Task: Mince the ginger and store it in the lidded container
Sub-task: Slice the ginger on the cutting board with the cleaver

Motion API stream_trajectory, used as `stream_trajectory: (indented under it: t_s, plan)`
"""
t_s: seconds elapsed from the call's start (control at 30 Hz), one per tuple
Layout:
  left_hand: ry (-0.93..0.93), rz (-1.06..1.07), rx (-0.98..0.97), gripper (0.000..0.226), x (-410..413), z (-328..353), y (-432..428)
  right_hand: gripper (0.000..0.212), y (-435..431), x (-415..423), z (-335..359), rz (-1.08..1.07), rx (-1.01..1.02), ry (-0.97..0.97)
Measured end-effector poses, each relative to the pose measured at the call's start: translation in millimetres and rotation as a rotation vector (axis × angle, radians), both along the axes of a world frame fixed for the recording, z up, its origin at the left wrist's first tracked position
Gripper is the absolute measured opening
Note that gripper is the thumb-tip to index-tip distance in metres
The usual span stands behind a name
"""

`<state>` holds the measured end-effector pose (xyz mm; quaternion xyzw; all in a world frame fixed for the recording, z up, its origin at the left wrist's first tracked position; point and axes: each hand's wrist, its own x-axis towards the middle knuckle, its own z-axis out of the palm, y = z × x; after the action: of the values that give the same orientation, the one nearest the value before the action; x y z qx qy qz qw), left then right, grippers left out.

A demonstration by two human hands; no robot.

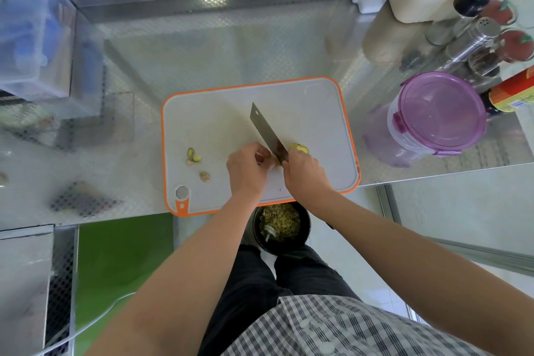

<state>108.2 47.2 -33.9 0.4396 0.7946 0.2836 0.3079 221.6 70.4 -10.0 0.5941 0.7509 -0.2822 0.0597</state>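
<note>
**Now slicing: ginger under the cleaver, container waiting shut**

Down at about 5 o'clock on the cutting board (219, 124), both hands meet over the ginger (299, 148). Most of it is hidden between them, and only a yellow cut piece shows just to the right of the blade. The left hand (248, 166) has its fingers curled in, pinching the ginger from the 9 o'clock side. The right hand (304, 170) is wrapped round the handle of the cleaver (267, 131), whose blade runs up toward 11 o'clock. A few trimmings (194, 156) lie apart at 8 o'clock on the board. The lidded container (433, 115) stands off the board at 3 o'clock with its purple lid on.

By the look of it, this is early work: slices first, mince later. To do it well, keep the left fingertips tucked back so the knuckles guide the flat of the blade. Lay the ginger cut side down so it cannot roll. Take thin, even slices, stack them into strips, then cross-cut. The piece is small and the blade sits close to the left fingers, so short, steady strokes seem safer than chopping from height.
</note>
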Motion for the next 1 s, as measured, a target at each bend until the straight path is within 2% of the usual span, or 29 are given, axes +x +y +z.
stream_trajectory:
  t_s: [0.3,0.43,0.57,0.67,0.87,0.93,1.0]
  plan:
    - [0.029,-0.033,0.020,0.003,0,0,-3,0.009,-5,-1,-5,-0.010,0.050,0.037]
    - [0.072,-0.061,0.013,0.004,1,-1,-6,0.012,2,-3,-4,-0.091,-0.008,0.083]
    - [0.078,-0.038,0.013,0.010,-1,-6,-9,0.017,-3,3,-5,-0.020,0.008,0.056]
    - [0.065,-0.042,-0.012,0.017,-3,-9,-8,0.025,1,12,-6,-0.124,-0.005,0.115]
    - [0.047,-0.051,-0.005,0.011,-6,-14,-8,0.018,21,24,4,-0.088,0.017,0.191]
    - [0.039,-0.057,-0.010,0.014,-8,-14,-7,0.022,14,27,2,-0.070,-0.005,0.204]
    - [0.048,-0.072,-0.016,0.016,-9,-14,-6,0.035,6,28,-1,-0.061,-0.026,0.216]
